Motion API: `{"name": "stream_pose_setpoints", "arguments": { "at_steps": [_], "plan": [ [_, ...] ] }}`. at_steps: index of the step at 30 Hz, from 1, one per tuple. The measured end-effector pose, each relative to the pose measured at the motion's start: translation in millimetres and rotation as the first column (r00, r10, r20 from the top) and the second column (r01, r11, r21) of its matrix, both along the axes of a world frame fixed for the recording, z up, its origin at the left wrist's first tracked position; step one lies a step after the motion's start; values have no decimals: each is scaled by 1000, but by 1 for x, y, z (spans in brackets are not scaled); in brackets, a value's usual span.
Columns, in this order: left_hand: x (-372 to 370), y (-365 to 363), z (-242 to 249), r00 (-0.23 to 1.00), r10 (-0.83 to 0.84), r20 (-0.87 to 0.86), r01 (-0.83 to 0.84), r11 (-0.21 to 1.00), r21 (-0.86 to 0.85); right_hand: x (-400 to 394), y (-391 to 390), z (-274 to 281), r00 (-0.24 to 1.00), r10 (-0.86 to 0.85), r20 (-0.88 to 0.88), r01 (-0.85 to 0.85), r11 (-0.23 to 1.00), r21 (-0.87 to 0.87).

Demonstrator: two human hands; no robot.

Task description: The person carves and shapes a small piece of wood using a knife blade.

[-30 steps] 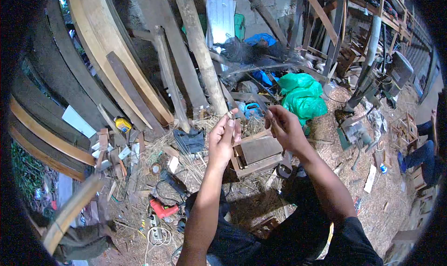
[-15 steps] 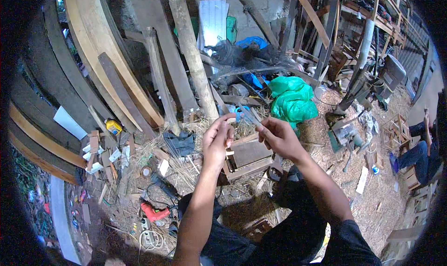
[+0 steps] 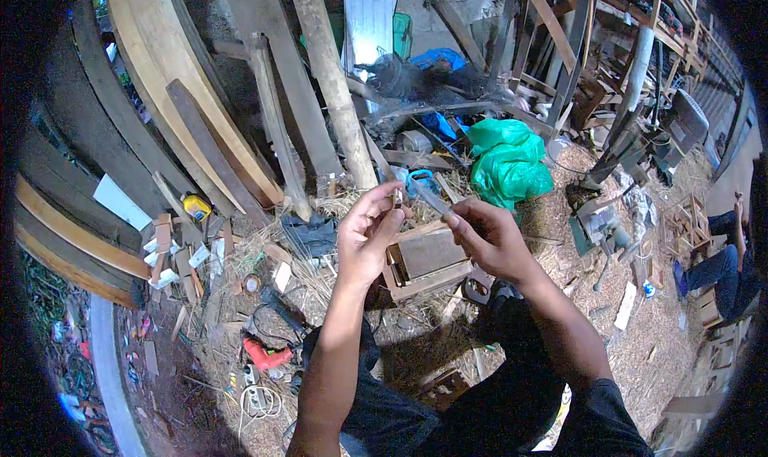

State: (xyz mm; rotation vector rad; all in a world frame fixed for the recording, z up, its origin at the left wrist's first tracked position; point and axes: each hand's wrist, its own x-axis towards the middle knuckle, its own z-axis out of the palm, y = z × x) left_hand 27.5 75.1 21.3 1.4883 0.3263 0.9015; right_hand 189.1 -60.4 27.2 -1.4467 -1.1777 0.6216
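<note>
My right hand pinches a thin, flat, greyish blade-like strip between thumb and fingers. Its free end points up and left, toward my other hand. My left hand is raised beside it, fingers curled and the thumb pressed toward the index finger around a small brownish piece, whose kind is too small to make out. Below both hands sits a small wooden box-like frame with a dark panel on top, close in front of my legs.
A red power drill and a white cord lie on the ground at left. Green plastic is heaped ahead. Long boards lean at left, near a yellow bottle. A person sits at far right beside wood shavings.
My left hand has turned slightly, its thumb now raised against the index finger near the small piece. My right hand keeps the strip in nearly the same place. The view has shifted slightly.
</note>
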Motion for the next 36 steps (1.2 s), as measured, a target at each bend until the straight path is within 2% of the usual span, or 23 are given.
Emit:
{"name": "stream_pose_setpoints", "arguments": {
  "at_steps": [2,5,9,12,15,19,21,24,27,30,33,36],
  "plan": [
    [0,-1,1,999,-15,43,15,1000,-12,-2,0,1,999,-39,-26,41,998,50],
    [0,-2,-4,997,-68,40,69,997,-30,-2,2,1,996,-60,60,52,992,119],
    [3,-6,-13,995,-95,-29,95,995,12,2,3,-6,991,-22,129,9,995,98],
    [5,-10,-20,995,-99,19,99,995,-8,-5,1,9,978,-52,204,29,993,114],
    [5,-13,-15,994,-105,4,105,994,-5,-6,4,3,979,-67,194,32,984,175],
    [4,-14,-11,994,-103,-23,103,994,28,-9,4,6,977,-73,202,38,985,171],
    [4,-16,-9,994,-112,0,112,994,-8,-9,6,5,982,-61,179,26,981,192],
    [2,-14,-13,995,-104,3,104,994,26,-7,1,11,977,-19,212,-5,994,111],
    [0,-11,-14,995,-96,-39,98,994,42,-8,0,11,963,-5,269,-34,989,141],
    [5,-13,-12,994,-106,-16,106,994,36,-6,3,7,980,-16,200,-3,996,95],
    [9,-14,-16,994,-105,-6,105,994,-8,-5,8,2,980,-75,186,48,988,148],
    [8,-10,-19,991,-130,-7,130,991,-14,-5,4,2,979,-18,203,3,997,76]
  ]
}}
